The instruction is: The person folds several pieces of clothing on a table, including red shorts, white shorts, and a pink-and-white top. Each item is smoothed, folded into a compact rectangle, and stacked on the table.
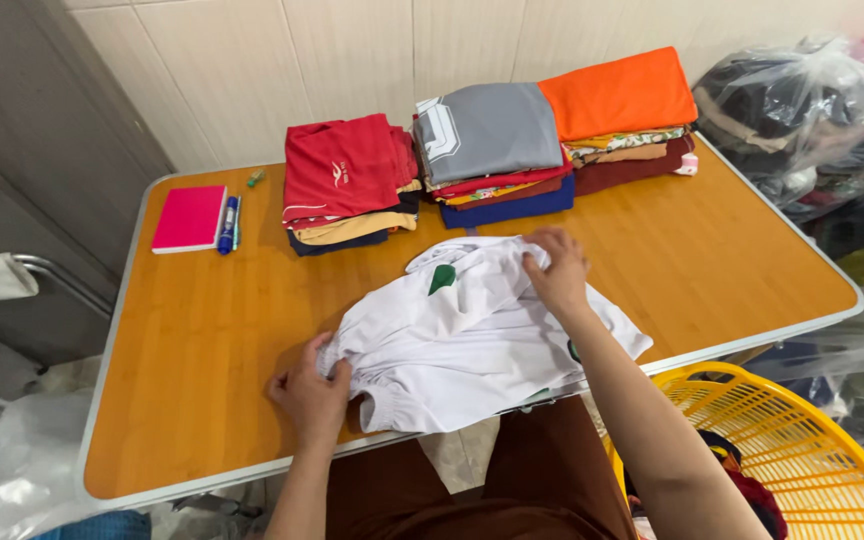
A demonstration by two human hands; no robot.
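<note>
A white garment [457,335] with small green patches lies crumpled on the near half of a wooden folding table [202,330]. My left hand [310,392] grips its gathered lower-left edge near the table's front. My right hand [557,272] pinches the fabric at the garment's upper right, close to the stacks behind it.
Three piles of folded clothes stand at the back: a red-topped one [344,165], a grey-topped one [487,130] and an orange-topped one [619,93]. A pink notebook [189,218] and a blue marker [227,224] lie far left. A yellow basket [802,450] sits lower right; bagged clothes [802,100] upper right.
</note>
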